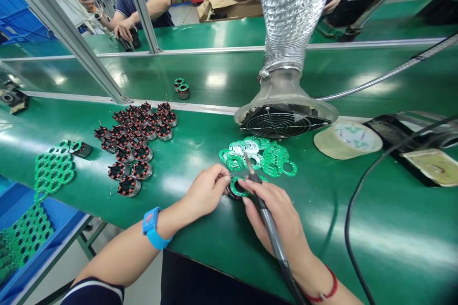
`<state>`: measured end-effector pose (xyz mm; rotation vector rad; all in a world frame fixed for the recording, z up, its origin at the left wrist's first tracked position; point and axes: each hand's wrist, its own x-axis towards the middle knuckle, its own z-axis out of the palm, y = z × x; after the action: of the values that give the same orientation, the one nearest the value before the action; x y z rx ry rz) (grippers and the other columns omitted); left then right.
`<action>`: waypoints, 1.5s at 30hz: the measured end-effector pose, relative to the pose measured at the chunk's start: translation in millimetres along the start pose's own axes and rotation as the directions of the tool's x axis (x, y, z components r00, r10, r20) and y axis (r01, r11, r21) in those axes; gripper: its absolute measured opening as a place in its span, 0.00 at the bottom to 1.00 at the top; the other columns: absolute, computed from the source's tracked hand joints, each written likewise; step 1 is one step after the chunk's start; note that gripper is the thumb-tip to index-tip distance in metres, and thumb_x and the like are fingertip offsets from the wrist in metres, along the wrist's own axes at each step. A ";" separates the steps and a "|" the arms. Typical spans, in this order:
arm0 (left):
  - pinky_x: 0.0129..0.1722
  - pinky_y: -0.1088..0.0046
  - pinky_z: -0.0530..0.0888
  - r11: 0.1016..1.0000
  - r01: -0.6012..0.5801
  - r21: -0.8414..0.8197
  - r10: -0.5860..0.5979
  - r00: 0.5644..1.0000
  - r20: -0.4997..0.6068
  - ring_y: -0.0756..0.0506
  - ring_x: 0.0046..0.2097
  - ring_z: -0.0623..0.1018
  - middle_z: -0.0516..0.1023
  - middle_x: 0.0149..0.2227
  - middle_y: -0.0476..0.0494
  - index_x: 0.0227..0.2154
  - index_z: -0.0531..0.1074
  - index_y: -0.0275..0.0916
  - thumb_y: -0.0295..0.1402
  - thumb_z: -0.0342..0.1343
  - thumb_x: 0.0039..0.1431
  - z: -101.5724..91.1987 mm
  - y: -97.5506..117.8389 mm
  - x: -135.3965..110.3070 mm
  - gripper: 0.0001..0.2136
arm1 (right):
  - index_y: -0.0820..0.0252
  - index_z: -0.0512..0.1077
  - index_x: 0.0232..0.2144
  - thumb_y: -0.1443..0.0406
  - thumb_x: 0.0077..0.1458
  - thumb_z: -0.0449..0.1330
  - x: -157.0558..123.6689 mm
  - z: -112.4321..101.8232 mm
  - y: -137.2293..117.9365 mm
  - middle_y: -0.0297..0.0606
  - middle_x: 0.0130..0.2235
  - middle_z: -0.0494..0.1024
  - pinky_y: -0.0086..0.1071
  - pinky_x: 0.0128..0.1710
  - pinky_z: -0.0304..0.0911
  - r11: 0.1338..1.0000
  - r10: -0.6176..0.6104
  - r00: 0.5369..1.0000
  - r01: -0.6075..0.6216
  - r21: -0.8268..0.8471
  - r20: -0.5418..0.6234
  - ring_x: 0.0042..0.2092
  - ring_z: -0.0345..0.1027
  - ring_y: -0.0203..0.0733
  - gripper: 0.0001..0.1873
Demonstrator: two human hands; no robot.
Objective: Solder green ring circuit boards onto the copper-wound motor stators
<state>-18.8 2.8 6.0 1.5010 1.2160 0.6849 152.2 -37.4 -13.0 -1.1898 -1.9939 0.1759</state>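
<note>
My right hand (277,217) grips a black soldering iron (266,214) like a pen, its tip pointing up toward a pile of green ring-shaped circuit boards (259,155). My left hand (207,190), with a blue wrist strap (152,228), pinches a small round motor stator with a green ring board on top (236,187). The stator rests on the green table between both hands.
A cluster of wound stators (138,145) lies to the left, with green board panels (53,171) beyond. A fume extractor hood with silver duct (286,114) stands behind. A tape roll (347,140) and black tray (411,143) sit right. Another person (143,0) works across the conveyor.
</note>
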 end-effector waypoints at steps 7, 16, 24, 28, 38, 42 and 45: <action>0.33 0.73 0.66 0.981 -0.071 0.179 0.080 0.996 -0.044 0.49 0.29 0.70 0.68 0.25 0.52 0.29 0.62 0.39 0.27 0.45 0.61 0.4 0.7 1.6 0.06 | 0.56 0.59 0.54 0.59 0.58 0.57 2.2 9.9 -1.1 0.45 0.46 0.75 0.42 0.43 0.70 0.974 0.220 0.974 -0.222 0.048 0.048 0.45 0.73 0.48 0.23; 0.31 0.73 0.64 0.962 -0.023 0.270 0.028 1.000 -0.013 0.49 0.28 0.69 0.67 0.23 0.53 0.28 0.61 0.40 0.26 0.45 0.61 -7.6 4.9 0.3 0.06 | 0.53 0.59 0.55 0.62 0.58 0.56 4.9 8.1 2.7 0.42 0.49 0.74 0.40 0.44 0.70 0.973 0.184 0.959 -0.209 0.099 0.214 0.46 0.72 0.46 0.22; 0.32 0.73 0.64 0.951 -0.062 0.302 0.063 0.998 0.006 0.49 0.29 0.67 0.66 0.24 0.52 0.27 0.60 0.40 0.27 0.46 0.61 -11.1 7.2 2.0 0.07 | 0.54 0.60 0.54 0.68 0.58 0.55 6.6 7.1 -2.5 0.44 0.48 0.75 0.45 0.46 0.65 1.000 -0.016 0.998 0.015 0.025 0.067 0.50 0.69 0.48 0.22; 0.33 0.72 0.65 0.942 -0.080 0.325 0.083 0.997 0.007 0.49 0.29 0.67 0.65 0.25 0.52 0.26 0.59 0.40 0.27 0.44 0.61 -9.8 5.3 2.6 0.08 | 0.52 0.62 0.53 0.70 0.58 0.54 3.1 6.9 0.1 0.40 0.45 0.78 0.46 0.49 0.61 0.993 -0.095 0.990 0.101 -0.057 0.102 0.51 0.68 0.48 0.21; 0.29 0.76 0.66 0.999 0.022 0.026 -0.023 0.999 0.049 0.51 0.27 0.70 0.67 0.24 0.53 0.30 0.62 0.38 0.33 0.46 0.62 -13.8 -0.7 4.1 0.06 | 0.54 0.60 0.56 0.71 0.58 0.54 1.7 -2.7 -1.7 0.41 0.43 0.80 0.44 0.46 0.65 0.999 -0.042 0.998 0.043 0.013 -0.036 0.44 0.73 0.45 0.24; 0.28 0.77 0.66 0.998 0.049 -0.028 -0.046 0.995 0.092 0.52 0.26 0.70 0.67 0.23 0.53 0.30 0.61 0.38 0.33 0.47 0.61 -17.2 -6.5 7.1 0.06 | 0.54 0.61 0.56 0.69 0.58 0.55 -9.2 -11.0 2.2 0.40 0.37 0.81 0.43 0.40 0.68 0.993 0.028 0.994 -0.016 0.119 -0.102 0.38 0.75 0.44 0.24; 0.27 0.78 0.65 0.998 0.064 0.011 -0.065 0.992 0.105 0.52 0.26 0.69 0.67 0.22 0.53 0.28 0.62 0.38 0.34 0.47 0.60 -16.9 -6.0 7.9 0.07 | 0.55 0.66 0.51 0.65 0.59 0.55 -19.8 -13.4 4.9 0.40 0.34 0.80 0.40 0.34 0.70 0.959 0.206 0.970 -0.172 0.227 -0.133 0.33 0.75 0.43 0.16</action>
<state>-33.3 15.9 4.1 1.4791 1.1828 0.5517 169.7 -54.0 -17.3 -1.2146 -1.6791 0.3743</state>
